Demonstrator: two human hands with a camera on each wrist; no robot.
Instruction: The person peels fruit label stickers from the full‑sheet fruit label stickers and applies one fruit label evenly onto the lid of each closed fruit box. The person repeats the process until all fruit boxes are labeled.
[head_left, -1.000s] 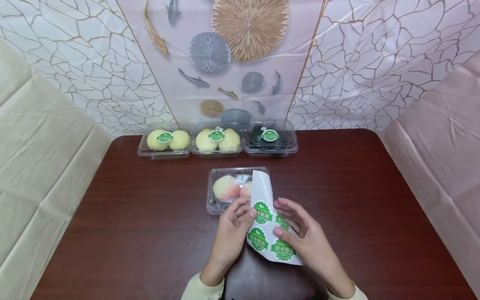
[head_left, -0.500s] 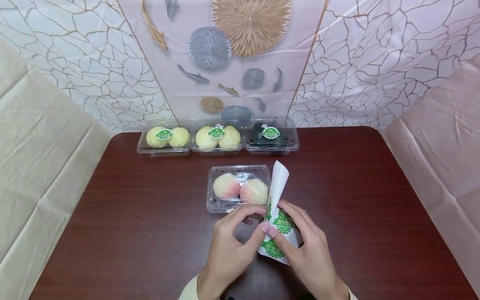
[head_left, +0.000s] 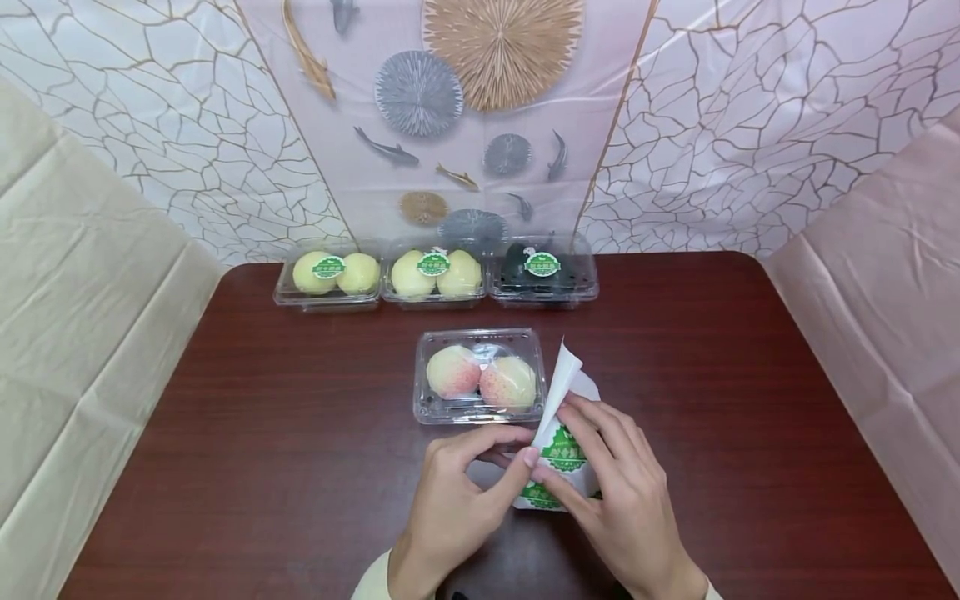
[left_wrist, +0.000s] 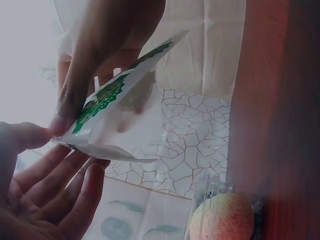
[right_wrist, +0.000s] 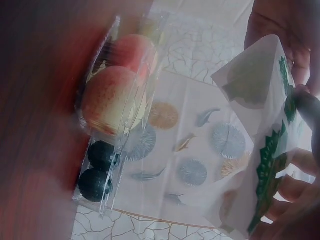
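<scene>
Both hands hold a white sticker sheet [head_left: 564,450] printed with green scalloped labels, above the table's near side. The left hand [head_left: 461,492] pinches its left edge between thumb and fingers. The right hand [head_left: 626,492] grips it from the right, thumb on the printed face and fingers over the top. Between them the sheet is folded, its upper left part curling up into a narrow white flap. Just beyond the hands stands a closed clear plastic box [head_left: 427,408] with two pink-and-cream peaches [head_left: 453,372]; its lid bears no label. In the left wrist view the sheet [left_wrist: 112,115] shows edge-on, bent sharply.
Along the back of the dark red table [head_left: 300,458] stand three labelled clear boxes: two hold pale yellow fruit [head_left: 435,279], the right one [head_left: 543,287] dark fruit. A patterned cloth [head_left: 480,167] hangs behind, with beige cloth panels at both sides.
The sheet has moved right and been folded, uncovering the right peach. The left hand has shifted right along with it, and both thumbs have come close together at the fold.
</scene>
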